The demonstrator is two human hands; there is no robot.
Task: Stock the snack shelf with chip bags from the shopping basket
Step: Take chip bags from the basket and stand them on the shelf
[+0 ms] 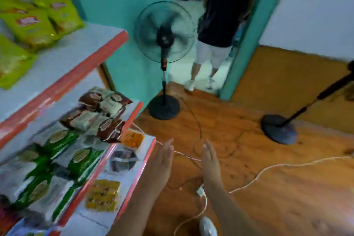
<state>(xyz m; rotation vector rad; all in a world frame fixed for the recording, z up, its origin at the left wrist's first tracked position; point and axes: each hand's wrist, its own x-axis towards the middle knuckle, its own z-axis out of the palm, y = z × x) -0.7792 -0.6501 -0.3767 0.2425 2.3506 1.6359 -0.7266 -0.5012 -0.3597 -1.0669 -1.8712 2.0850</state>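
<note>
Red-edged shelf (pixel 107 51): tiers at your left; yellow-green chip bags (pixel 38 19) on the top tier, brown bags (pixel 99 113) at the middle tier's right end, green bags (pixel 63 151) beside them toward you.
Your left hand (pixel 162 161): fingers straight, holding nothing, just off the lowest tier's right corner.
Your right hand (pixel 210 161): flat, empty, near the left one, not touching.
Floor (pixel 249 159): wood; white cable (pixel 268 168); standing fan (pixel 164 44).
Shopping basket: not visible to you.
</note>
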